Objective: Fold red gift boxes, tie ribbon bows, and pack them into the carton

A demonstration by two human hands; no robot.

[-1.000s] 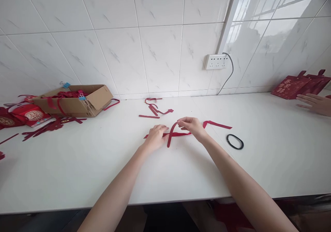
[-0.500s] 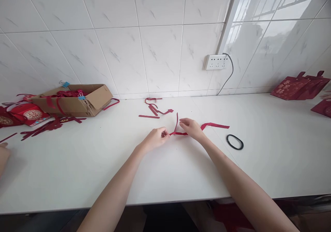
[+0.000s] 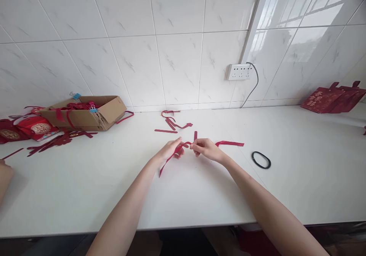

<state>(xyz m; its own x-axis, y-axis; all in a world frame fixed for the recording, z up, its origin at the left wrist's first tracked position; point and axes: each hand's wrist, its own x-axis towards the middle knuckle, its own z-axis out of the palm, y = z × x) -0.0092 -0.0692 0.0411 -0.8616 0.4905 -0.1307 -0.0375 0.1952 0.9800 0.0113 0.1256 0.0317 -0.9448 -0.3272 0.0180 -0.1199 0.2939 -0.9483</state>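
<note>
At the middle of the white table [image 3: 114,187], my right hand [image 3: 207,149] pinches a red ribbon [image 3: 230,143]. One end of the ribbon trails out to the right behind that hand. Its other end runs left across my left hand [image 3: 171,149] and hangs down toward the tabletop. The thumb and fingers of my left hand are apart, with the ribbon lying across them. A dark red strip [image 3: 195,135] sticks up just behind my right fingertips; its lower part is hidden by them.
Several red strips [image 3: 166,131] lie behind my hands. A black ring [image 3: 261,160] is to the right. At left stand a cardboard box [image 3: 85,123] and red packages [image 3: 40,128]; another person's hand [image 3: 5,176] holds a strip there. Red bags [image 3: 326,100] stand far right.
The ribbon's left end has come round across my left hand and now hangs on its near side. My left fingers have parted. My right hand has moved slightly down and left, pinching the ribbon.
</note>
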